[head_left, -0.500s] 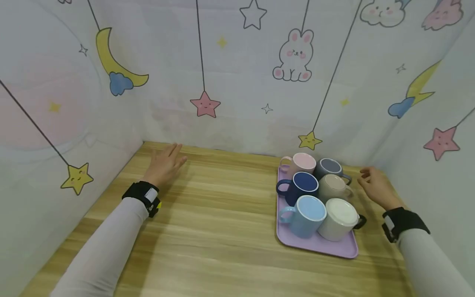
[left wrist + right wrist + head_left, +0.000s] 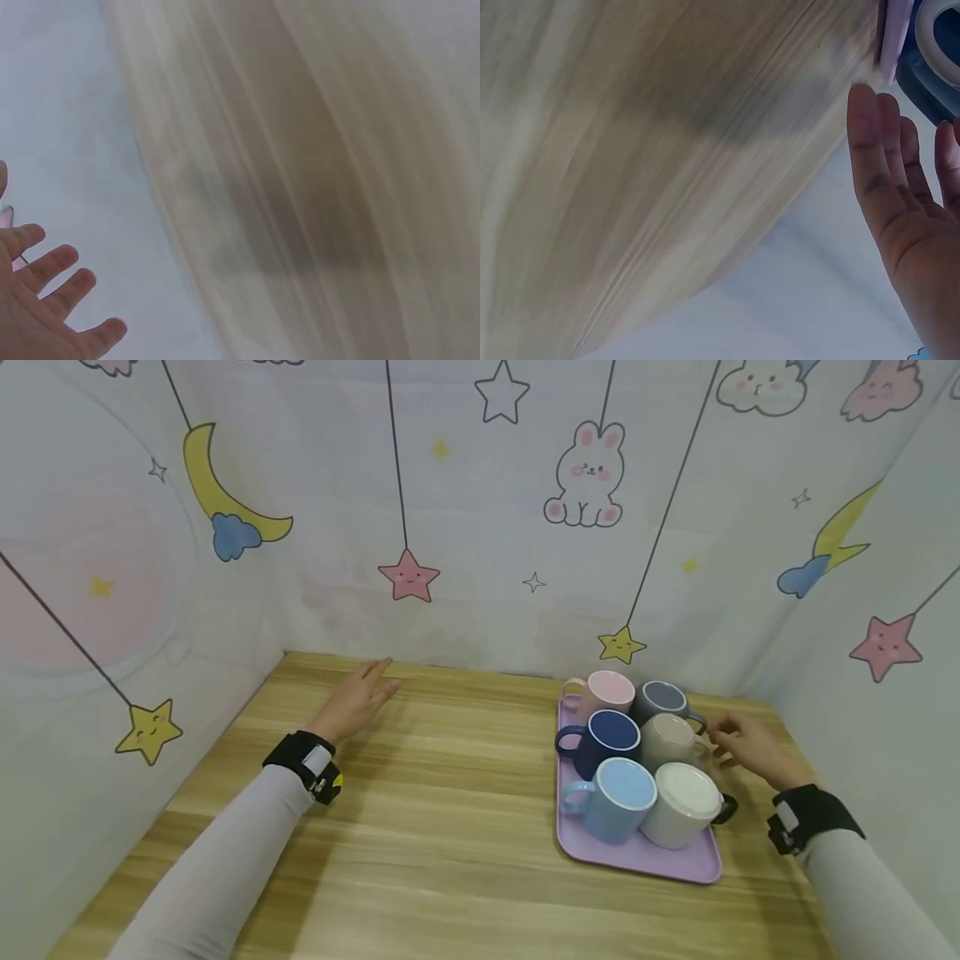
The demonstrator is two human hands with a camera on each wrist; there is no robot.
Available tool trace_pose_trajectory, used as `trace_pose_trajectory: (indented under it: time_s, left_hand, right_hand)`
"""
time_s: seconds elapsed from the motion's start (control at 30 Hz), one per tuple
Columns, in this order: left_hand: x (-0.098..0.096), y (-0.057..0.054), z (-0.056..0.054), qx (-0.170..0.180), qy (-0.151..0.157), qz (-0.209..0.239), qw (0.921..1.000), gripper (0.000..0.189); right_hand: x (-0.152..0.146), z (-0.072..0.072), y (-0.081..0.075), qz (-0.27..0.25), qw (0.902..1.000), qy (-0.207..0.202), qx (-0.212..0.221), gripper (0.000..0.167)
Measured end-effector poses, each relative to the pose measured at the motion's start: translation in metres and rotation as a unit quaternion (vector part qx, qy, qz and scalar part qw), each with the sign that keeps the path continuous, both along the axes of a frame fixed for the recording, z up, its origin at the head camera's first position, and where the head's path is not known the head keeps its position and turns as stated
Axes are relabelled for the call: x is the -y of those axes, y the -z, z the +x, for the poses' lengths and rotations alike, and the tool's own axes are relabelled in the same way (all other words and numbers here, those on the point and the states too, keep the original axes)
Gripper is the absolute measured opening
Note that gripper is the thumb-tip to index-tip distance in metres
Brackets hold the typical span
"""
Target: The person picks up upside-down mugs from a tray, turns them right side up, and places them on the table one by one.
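In the head view my left hand hovers over the left back of the wooden table, its fingers spread and holding nothing. My right hand is at the right side of a lilac tray, fingertips right by the handles of a grey mug and a beige mug. Its fingers look loosely extended in the right wrist view, next to a pale mug handle. Also on the tray stand a pink mug, a navy mug, a light blue mug and a white mug with a black handle.
The wooden table meets a back wall cloth printed with stars, a moon and a rabbit. Cloth walls also close in the left and right sides. The tray sits near the table's right back corner.
My right hand has moved left, closer to the handles of the grey and beige mugs. My left hand has shifted a little to the right. The mugs stay where they were on the tray.
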State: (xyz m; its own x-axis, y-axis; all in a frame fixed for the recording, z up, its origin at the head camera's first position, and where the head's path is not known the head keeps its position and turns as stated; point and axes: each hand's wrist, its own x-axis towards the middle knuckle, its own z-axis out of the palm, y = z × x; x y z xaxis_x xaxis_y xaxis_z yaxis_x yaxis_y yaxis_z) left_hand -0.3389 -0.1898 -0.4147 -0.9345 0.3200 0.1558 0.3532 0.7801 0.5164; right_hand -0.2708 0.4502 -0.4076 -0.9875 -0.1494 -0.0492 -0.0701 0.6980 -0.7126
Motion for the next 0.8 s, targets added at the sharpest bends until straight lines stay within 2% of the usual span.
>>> trace_pose_trajectory:
  time_s: [0.23,0.4,0.6,0.8]
  left_hand:
    - [-0.039,-0.003,0.009,0.035,0.046,0.064,0.9963,0.065]
    - [-0.071,-0.004,0.015,0.066,0.080,0.113,0.9881,0.064]
    - [-0.109,0.003,0.021,0.125,0.113,0.155,0.9735,0.065]
    - [-0.148,0.008,0.026,0.200,0.122,0.206,0.9502,0.065]
  right_hand:
    - [0.001,-0.002,0.001,-0.053,0.9968,-0.005,0.059,0.031]
    - [0.003,-0.003,-0.003,-0.061,0.9923,-0.003,0.108,0.035]
    - [-0.001,-0.007,-0.001,-0.063,0.9856,0.005,0.157,0.040]
    - [-0.003,-0.010,0.001,-0.094,0.9722,0.018,0.214,0.034]
